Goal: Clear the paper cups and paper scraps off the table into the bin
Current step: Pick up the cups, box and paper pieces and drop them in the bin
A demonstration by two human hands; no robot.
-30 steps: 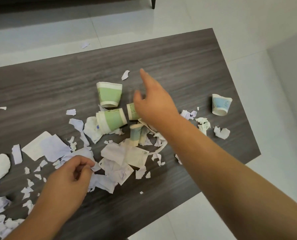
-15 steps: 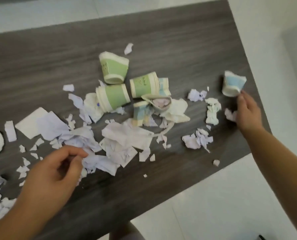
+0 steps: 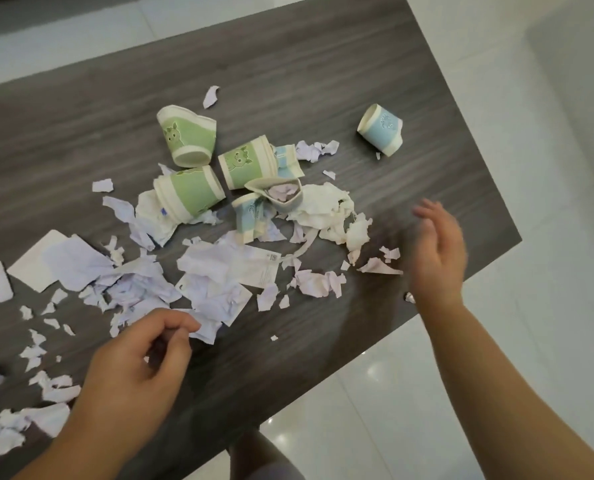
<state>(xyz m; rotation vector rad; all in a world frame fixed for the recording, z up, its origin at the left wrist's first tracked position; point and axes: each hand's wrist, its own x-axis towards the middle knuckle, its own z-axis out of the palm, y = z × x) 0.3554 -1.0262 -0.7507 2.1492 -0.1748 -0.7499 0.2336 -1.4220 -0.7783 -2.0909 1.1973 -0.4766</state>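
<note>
While my right hand hangs open, the scraps lie just left of it.
My left hand's fingers pinch paper near the worktop's front edge.

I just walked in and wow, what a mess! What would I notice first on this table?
Probably the three green paper cups lying tipped over in the middle of the dark wooden table, with torn white paper scraps spread all around them. A blue paper cup lies on its side alone near the far right edge. The left hand curls over scraps at the near edge, and the right hand hangs open and blurred beside the pile.
</note>
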